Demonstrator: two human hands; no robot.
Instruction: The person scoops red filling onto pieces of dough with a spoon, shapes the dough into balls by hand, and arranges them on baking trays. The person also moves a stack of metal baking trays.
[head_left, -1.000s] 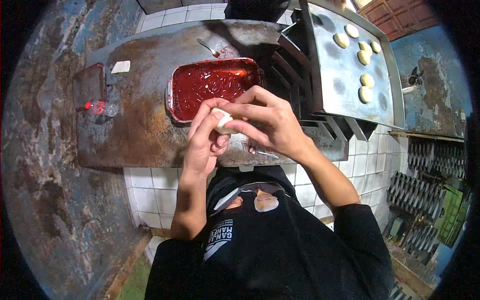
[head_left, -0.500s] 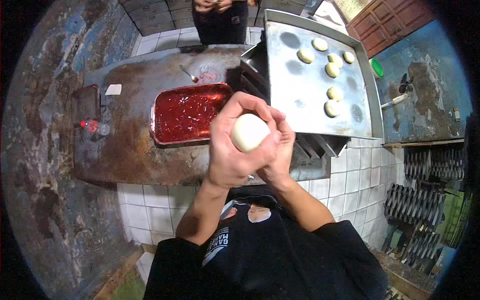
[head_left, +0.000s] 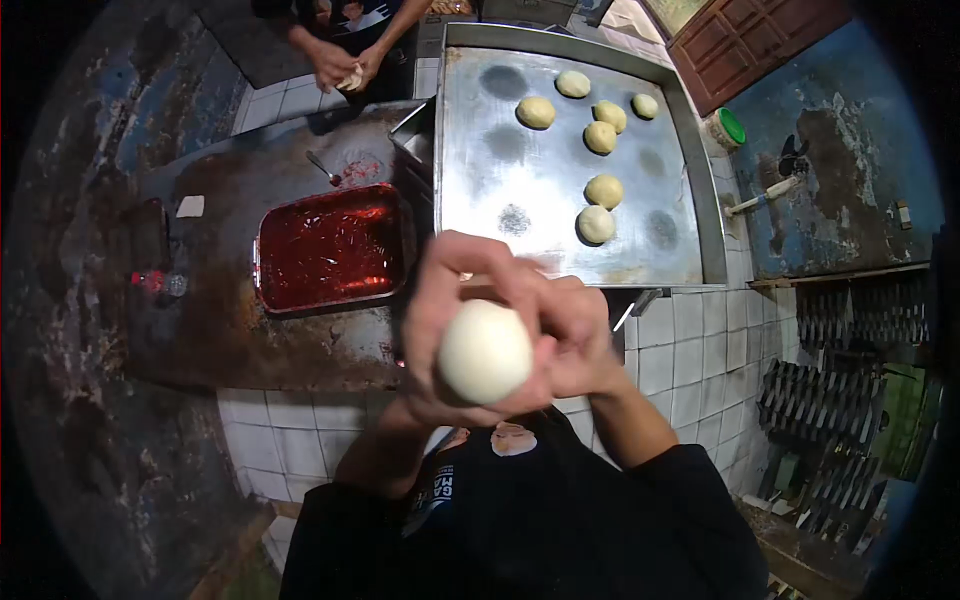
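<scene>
A smooth, pale dough ball [head_left: 486,352] rests in my left hand [head_left: 428,300], whose fingers curl round it. Pressed against its right side is my right hand [head_left: 575,335], with bent fingers, slightly blurred; its fingertips are partly hidden behind the ball and the other hand. Both hands are raised in front of my body, just below the near edge of a big metal tray [head_left: 470,190]. Several dough balls lie on that tray, among them one [head_left: 596,225] near its lower right.
Left of the tray, a foil pan [head_left: 335,250] of red filling stands on the worn table [head_left: 200,340]. A spoon [head_left: 322,168], a white card [head_left: 190,207] and a bottle [head_left: 160,283] lie about it. Across the table, another person's hands [head_left: 345,65] hold dough.
The dough, earlier pinched between both hands over the pan, now shows as a round ball farther right and lower. The view has swung toward the tray, and the other person's hands have come into sight.
</scene>
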